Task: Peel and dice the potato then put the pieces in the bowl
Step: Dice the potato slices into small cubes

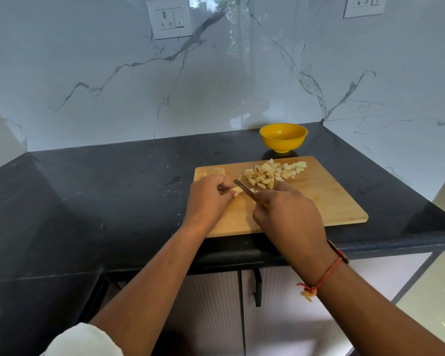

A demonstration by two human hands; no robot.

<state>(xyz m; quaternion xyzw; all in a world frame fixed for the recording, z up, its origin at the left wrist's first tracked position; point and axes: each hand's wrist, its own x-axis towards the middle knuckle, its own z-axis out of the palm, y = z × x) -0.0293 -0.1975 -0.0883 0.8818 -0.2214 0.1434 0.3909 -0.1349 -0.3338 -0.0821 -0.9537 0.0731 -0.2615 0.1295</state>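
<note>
Left hand (211, 194): fingers curled, pinching a small potato piece (237, 190) down on the cutting board (319, 201).
Right hand (285, 211): wrapped around the knife's yellow handle; a red thread circles the wrist.
Knife (243, 187): blade angled toward the held piece, its tip just beside the left fingertips.
Diced potato (272, 172): a heap at the board's far side.
Bowl (283, 137): yellow, on the dark counter (113, 188) just beyond the board.
Peel scraps (213, 171): at the board's far left corner.

Glossy marble wall (242, 73), matt dark counter (113, 188), wooden board (319, 196), plastic bowl (283, 137)
</note>
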